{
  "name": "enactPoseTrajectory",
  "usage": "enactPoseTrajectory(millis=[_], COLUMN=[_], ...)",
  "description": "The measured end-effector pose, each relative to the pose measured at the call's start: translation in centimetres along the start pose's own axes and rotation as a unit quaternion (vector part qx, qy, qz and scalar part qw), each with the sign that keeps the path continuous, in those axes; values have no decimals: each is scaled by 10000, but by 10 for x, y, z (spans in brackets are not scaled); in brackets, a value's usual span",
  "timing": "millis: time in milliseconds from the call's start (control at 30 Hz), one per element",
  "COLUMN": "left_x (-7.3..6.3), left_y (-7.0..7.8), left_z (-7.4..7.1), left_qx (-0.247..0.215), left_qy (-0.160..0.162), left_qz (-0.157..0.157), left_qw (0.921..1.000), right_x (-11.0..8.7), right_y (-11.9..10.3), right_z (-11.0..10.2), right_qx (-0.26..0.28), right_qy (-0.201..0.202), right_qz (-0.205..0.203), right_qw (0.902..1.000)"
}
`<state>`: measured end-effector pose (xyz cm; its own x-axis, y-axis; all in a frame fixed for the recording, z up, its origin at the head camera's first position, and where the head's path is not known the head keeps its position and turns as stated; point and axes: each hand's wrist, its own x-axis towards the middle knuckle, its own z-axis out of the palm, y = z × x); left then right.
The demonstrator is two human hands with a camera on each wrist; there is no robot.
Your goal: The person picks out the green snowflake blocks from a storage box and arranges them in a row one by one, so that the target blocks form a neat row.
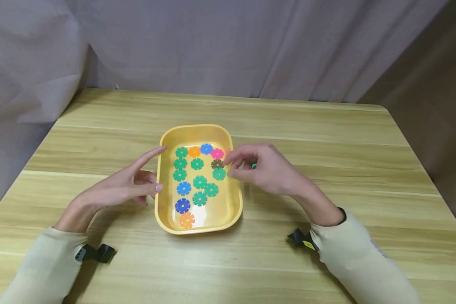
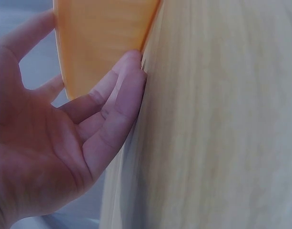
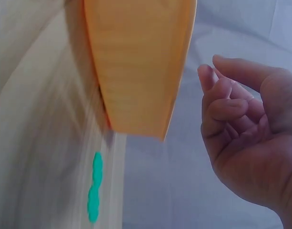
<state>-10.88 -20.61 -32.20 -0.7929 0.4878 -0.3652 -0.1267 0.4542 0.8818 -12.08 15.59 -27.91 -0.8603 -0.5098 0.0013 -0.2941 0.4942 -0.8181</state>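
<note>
My left hand [image 1: 127,181] holds the left side of a yellow plastic tray [image 1: 161,211], index fingertip and thumb at the rim. In the left wrist view the other fingers bend against the tray's outer wall [image 2: 98,38]. My right hand [image 1: 266,169] hovers over the right rim with fingers loosely bent. Nothing shows between its fingertips in the right wrist view. Close to it inside the tray lie a brown notched disc [image 1: 217,164], a pink one [image 1: 217,153] and a green one [image 1: 219,173]. Green notched discs [image 3: 95,186] lie on the table, mostly hidden by this hand in the head view.
More notched discs lie flat in the tray, including blue [image 1: 183,188], dark blue [image 1: 183,206], orange [image 1: 187,220] and several green ones [image 1: 199,199]. The tray stands on a wood-grain table [image 1: 308,261]. Grey cloth [image 1: 194,46] hangs behind it.
</note>
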Motion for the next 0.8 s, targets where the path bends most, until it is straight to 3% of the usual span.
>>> enactPoseTrajectory(millis=[267, 500, 633, 800], left_x=[0, 0, 1, 1], left_y=[-1, -2, -2, -1], left_z=[0, -1, -1, -1], left_qx=[6, 13, 24, 18], left_qy=[-12, -38, -57, -82], left_qz=[40, -7, -20, 1], left_qw=[10000, 10000, 10000, 10000], right_x=[6, 14, 19, 25], right_y=[-20, -26, -28, -29], right_z=[20, 38, 47, 57], right_qx=[-322, -972, -1494, -2383], right_qy=[-618, -1145, -1334, -1547], right_qz=[-378, -269, -180, -220], right_qw=[9969, 9883, 9796, 9585])
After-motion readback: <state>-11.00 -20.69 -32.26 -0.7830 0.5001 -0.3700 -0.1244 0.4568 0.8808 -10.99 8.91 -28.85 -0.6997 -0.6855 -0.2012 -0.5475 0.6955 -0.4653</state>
